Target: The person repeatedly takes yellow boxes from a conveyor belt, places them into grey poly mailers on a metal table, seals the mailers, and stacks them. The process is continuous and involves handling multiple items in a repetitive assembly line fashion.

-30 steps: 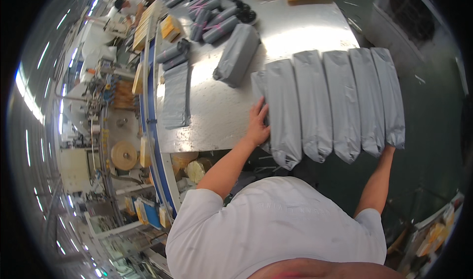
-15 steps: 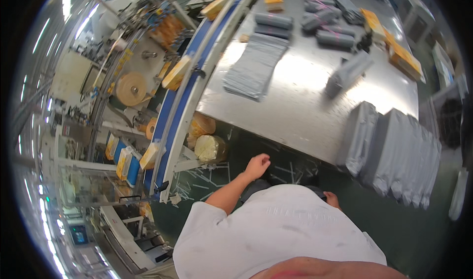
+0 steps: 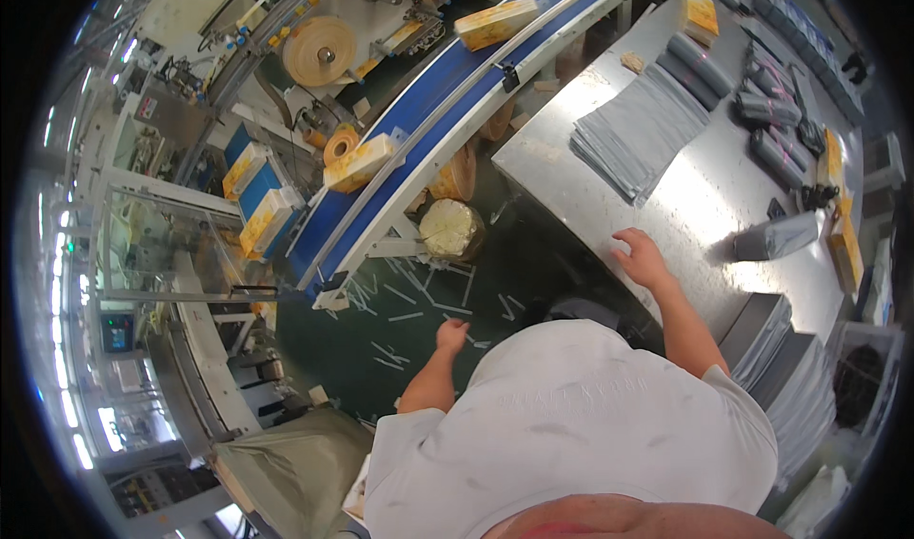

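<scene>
My left hand [image 3: 451, 335] hangs over the dark green floor, to the near side of the conveyor, with its fingers curled in and nothing visible in them. My right hand [image 3: 642, 259] is at the near edge of the metal table [image 3: 533, 153], fingers apart and holding nothing. Beyond that hand lies a fanned stack of flat grey plastic bags [image 3: 640, 129]. A grey plastic-wrapped packet [image 3: 773, 239] rests farther right on the table. Stacked grey bagged packs [image 3: 795, 377] stand beside my right upper arm.
A blue conveyor belt [image 3: 419, 110] carries yellow-and-white packs [image 3: 362, 163] on the left. Under its frame sits a wrapped round roll [image 3: 451, 229]. Paper strips [image 3: 405, 317] litter the floor. Grey rolls [image 3: 693, 67] and yellow packs [image 3: 844, 253] lie on the table; machinery [image 3: 143, 206] stands left.
My view has turned left, so the table sits farther right. My right hand has risen from beside my body to the table edge. My left hand is now lower and nearer my body.
</scene>
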### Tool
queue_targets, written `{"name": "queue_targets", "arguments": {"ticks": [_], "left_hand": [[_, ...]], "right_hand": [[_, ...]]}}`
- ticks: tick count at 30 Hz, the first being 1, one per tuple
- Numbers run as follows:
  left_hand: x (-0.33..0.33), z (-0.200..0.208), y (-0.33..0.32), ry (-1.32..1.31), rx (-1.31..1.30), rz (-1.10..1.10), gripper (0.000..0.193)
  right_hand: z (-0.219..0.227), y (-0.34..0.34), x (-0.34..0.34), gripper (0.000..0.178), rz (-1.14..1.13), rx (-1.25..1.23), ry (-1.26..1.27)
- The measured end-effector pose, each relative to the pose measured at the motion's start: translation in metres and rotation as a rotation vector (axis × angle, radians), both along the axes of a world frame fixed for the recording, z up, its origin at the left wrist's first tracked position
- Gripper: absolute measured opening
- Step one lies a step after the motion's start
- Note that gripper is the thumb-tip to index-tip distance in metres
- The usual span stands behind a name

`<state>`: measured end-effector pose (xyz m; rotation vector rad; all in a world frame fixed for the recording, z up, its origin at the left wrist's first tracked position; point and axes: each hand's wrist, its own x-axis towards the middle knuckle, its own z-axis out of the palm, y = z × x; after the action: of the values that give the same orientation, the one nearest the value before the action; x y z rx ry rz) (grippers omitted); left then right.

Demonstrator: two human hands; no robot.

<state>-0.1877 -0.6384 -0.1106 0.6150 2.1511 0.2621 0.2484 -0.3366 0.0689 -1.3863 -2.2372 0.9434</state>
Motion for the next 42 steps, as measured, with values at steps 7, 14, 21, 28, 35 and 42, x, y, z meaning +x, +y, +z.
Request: {"name": "queue_targets", "arguments": {"ticks": [7,14,21,28,35,42], "left_hand": [[-0.034,-0.013,-0.043,-0.04,-0.122,-0.155,0.03],[-0.078,0.003,0.112,-0.161,0.129,0.021,0.016],[-0.147,0.006,0.344,0.107,0.381,-0.557,0.038],[-0.229,-0.02,0.452,-0.059,0.486,-0.399,0.022],[-0.28,0.001,0.479,0.139,0.276,-0.748,0.032],[-0.374,0.055,0.489,0.684,0.406,-0.763,0.083]], "right_hand": [[-0.027,0.08,-0.046,0.036,0.023,0.245,0.034],[-0.042,0.094,-0.059,0.046,-0.043,0.186,-0.24],[-0.055,0.094,-0.083,0.047,-0.256,0.118,-0.269],[-0.031,0.158,-0.138,0.068,-0.473,0.32,-0.313],[-0.045,0.228,-0.173,0.084,-0.371,0.04,-0.691],[-0.036,0.188,-0.142,0.091,-0.241,0.016,-0.629]]}}
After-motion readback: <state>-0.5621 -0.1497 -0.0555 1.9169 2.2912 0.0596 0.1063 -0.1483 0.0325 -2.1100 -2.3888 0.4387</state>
